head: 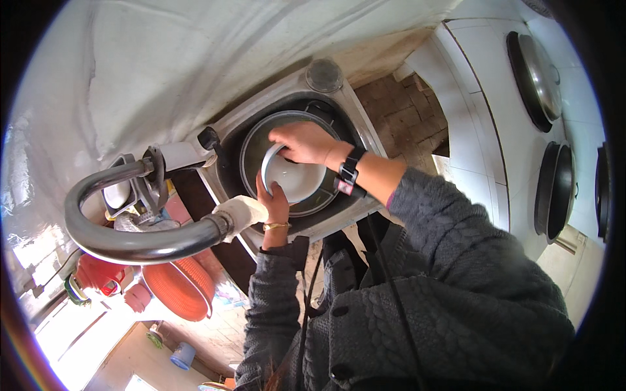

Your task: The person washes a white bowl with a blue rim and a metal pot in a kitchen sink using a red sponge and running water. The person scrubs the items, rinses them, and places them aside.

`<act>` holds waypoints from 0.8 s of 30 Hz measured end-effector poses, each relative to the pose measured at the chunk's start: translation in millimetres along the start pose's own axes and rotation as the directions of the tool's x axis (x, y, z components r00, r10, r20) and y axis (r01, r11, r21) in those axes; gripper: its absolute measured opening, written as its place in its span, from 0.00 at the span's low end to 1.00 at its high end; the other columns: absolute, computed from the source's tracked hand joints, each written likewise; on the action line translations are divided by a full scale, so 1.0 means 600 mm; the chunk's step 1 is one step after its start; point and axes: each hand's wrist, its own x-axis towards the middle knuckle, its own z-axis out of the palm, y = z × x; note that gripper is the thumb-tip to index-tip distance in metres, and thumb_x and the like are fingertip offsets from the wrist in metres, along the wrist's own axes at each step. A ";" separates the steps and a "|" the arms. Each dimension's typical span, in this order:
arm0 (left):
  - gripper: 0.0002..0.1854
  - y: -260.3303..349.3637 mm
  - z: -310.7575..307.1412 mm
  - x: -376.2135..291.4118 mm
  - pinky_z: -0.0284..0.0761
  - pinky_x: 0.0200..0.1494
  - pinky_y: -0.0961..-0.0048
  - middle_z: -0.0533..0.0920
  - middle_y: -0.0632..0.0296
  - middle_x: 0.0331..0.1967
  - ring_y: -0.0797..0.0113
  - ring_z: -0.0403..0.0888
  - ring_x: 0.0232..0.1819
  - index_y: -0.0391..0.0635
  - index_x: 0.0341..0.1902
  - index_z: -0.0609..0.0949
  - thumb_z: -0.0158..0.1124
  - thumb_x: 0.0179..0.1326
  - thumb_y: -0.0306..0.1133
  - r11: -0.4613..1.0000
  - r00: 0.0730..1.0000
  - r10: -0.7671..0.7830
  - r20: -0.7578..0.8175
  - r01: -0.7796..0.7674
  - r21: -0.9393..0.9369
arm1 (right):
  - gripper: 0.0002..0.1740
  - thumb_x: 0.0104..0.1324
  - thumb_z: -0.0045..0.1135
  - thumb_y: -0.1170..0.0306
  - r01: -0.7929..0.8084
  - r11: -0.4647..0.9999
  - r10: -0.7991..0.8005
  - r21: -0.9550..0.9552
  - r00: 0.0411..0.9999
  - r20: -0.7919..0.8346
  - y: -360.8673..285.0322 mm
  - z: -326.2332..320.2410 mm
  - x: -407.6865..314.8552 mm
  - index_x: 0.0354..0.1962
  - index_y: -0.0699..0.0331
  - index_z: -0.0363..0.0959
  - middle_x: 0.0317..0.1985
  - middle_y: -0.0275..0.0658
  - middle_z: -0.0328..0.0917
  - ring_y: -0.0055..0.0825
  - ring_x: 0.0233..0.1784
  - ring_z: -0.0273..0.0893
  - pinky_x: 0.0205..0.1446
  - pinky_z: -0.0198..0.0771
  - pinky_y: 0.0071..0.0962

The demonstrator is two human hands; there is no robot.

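Tilted over a round metal pot [248, 139] in the sink is a white bowl [298, 183]. My left hand [275, 203] grips the bowl's near-left side, thumb over the rim. At the far side, my right hand [305, 141] is on the rim, its fingers partly inside; what they press on is hidden. The pot stands in a dark sink basin [225, 171] and appears to hold some liquid. A curved metal faucet [142, 249] with a cloth-like wrap [242, 215] on its spout reaches in close to my left wrist.
A round dark-topped container [324, 76] sits on the sink's far corner. Left of the sink are an orange plastic basket [181, 288] and a red container [98, 273]. Lidded pan [535, 80] and dark pan [552, 190] are set in the white tiled counter [489, 122] on the right.
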 end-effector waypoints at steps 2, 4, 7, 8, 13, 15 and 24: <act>0.27 -0.011 0.020 -0.001 0.73 0.53 0.63 0.77 0.49 0.50 0.55 0.78 0.48 0.41 0.64 0.66 0.47 0.59 0.22 0.980 0.993 -0.046 -0.107 0.024 -0.197 | 0.16 0.55 0.64 0.66 -0.375 0.879 0.446 0.295 0.866 -0.227 -0.007 0.018 -0.028 0.40 0.62 0.75 0.36 0.45 0.81 0.43 0.40 0.80 0.40 0.75 0.34; 0.26 -0.018 0.034 -0.008 0.72 0.54 0.62 0.76 0.49 0.51 0.55 0.76 0.51 0.40 0.64 0.66 0.48 0.58 0.23 0.984 0.986 0.043 -0.159 -0.070 -0.164 | 0.18 0.55 0.65 0.65 -0.588 0.677 0.728 0.443 0.622 -0.287 -0.026 0.056 -0.062 0.42 0.65 0.76 0.36 0.49 0.81 0.44 0.40 0.81 0.43 0.75 0.34; 0.25 -0.018 0.028 -0.015 0.65 0.61 0.59 0.73 0.47 0.56 0.52 0.72 0.57 0.38 0.64 0.66 0.48 0.60 0.26 0.955 0.926 0.297 -0.233 -0.288 0.072 | 0.26 0.49 0.70 0.61 -0.628 0.270 0.876 0.729 0.475 0.084 -0.039 0.088 -0.100 0.43 0.67 0.77 0.36 0.52 0.82 0.44 0.42 0.81 0.44 0.74 0.35; 0.25 -0.016 0.021 -0.016 0.64 0.62 0.59 0.72 0.47 0.57 0.52 0.71 0.58 0.38 0.64 0.66 0.49 0.62 0.27 0.913 0.886 0.406 -0.225 -0.379 0.154 | 0.26 0.46 0.72 0.59 -0.700 0.242 0.816 0.671 0.521 0.249 -0.035 0.088 -0.106 0.39 0.68 0.79 0.35 0.50 0.82 0.41 0.41 0.81 0.43 0.73 0.34; 0.25 0.002 -0.030 -0.025 0.74 0.54 0.61 0.72 0.47 0.56 0.52 0.74 0.55 0.42 0.66 0.63 0.47 0.64 0.28 0.831 0.808 0.539 -0.239 -0.463 0.308 | 0.15 0.47 0.72 0.61 -0.713 0.686 0.625 0.144 0.679 0.386 0.029 0.031 -0.072 0.29 0.60 0.80 0.27 0.42 0.81 0.35 0.34 0.80 0.41 0.72 0.31; 0.27 0.011 -0.042 -0.035 0.83 0.36 0.61 0.71 0.44 0.55 0.47 0.78 0.49 0.42 0.68 0.58 0.45 0.64 0.26 0.969 0.962 0.169 -0.214 -0.202 -0.144 | 0.16 0.51 0.69 0.62 -0.645 0.730 0.616 0.225 0.764 0.193 0.041 0.014 -0.050 0.35 0.60 0.79 0.37 0.46 0.80 0.40 0.37 0.79 0.42 0.73 0.32; 0.23 0.011 -0.044 -0.064 0.86 0.27 0.66 0.77 0.41 0.50 0.42 0.83 0.39 0.37 0.63 0.62 0.47 0.65 0.27 0.739 0.904 -0.374 0.206 0.425 -0.522 | 0.26 0.56 0.55 0.69 -0.033 0.883 0.155 -0.468 0.962 0.224 0.019 0.032 -0.071 0.55 0.51 0.71 0.61 0.42 0.63 0.44 0.65 0.60 0.66 0.58 0.44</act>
